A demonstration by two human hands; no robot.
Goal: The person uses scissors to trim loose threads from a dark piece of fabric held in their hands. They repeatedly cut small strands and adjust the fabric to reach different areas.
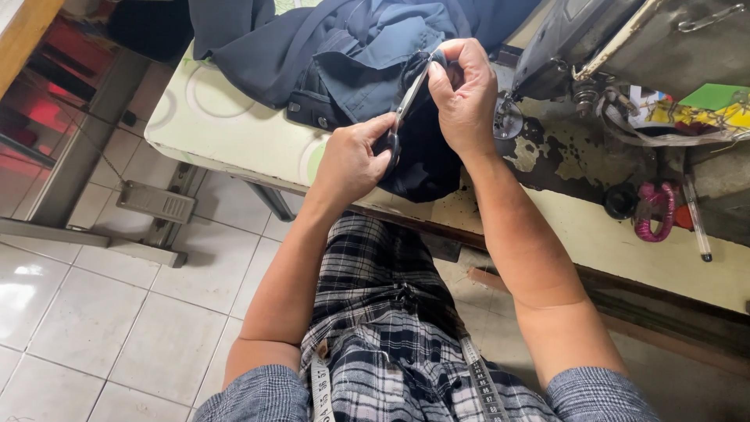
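My left hand (351, 160) grips the dark handles of a pair of scissors (408, 100), whose blades angle up toward my right hand. My right hand (465, 94) pinches a fold of dark navy fabric (426, 168) at the blade tips. The fabric hangs over the front edge of the sewing table (234, 133). More dark blue garment (351, 47) is piled on the table behind my hands.
A sewing machine (594, 39) stands at the upper right with its needle area beside my right hand. A pink-handled tool (655, 211), a pen (698, 223) and colourful scraps (695, 109) lie on the table's right. A measuring tape (484, 383) hangs around my neck. A treadle (155, 202) sits on tiled floor.
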